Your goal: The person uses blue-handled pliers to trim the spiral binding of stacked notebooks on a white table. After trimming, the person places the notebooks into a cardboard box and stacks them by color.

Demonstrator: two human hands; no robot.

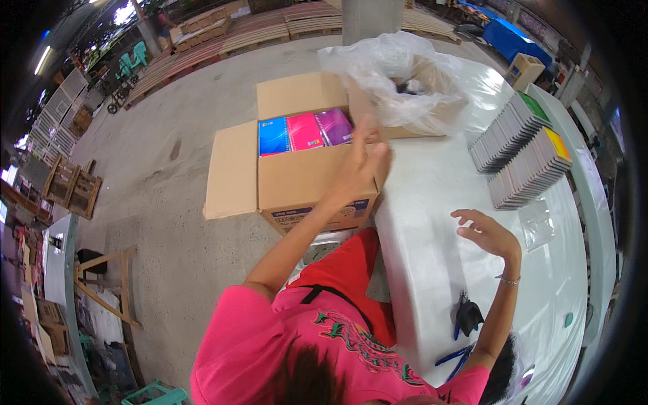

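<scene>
My left hand (368,156) is at the right side of an open cardboard box (310,179), against its raised right flap. Its fingers are partly blurred but look stretched out, with nothing seen in them. Inside the box stand spiral notebooks in blue (273,137), pink (306,131) and purple (334,126). Over the white-covered table (432,196) my right hand (487,233) is held with fingers apart, holding nothing. Beyond that hand, two rows of spiral notebooks stand on the table, one with a green cover (533,108) at its end, the other yellow (557,143).
A second carton with clear plastic (405,74) sits at the table's far end. Blue-handled pliers (459,358) and a black tool with blue handles (467,317) lie near my right forearm. A clear plastic bag (536,224) rests by the notebooks. Wooden pallets (270,35) line the back.
</scene>
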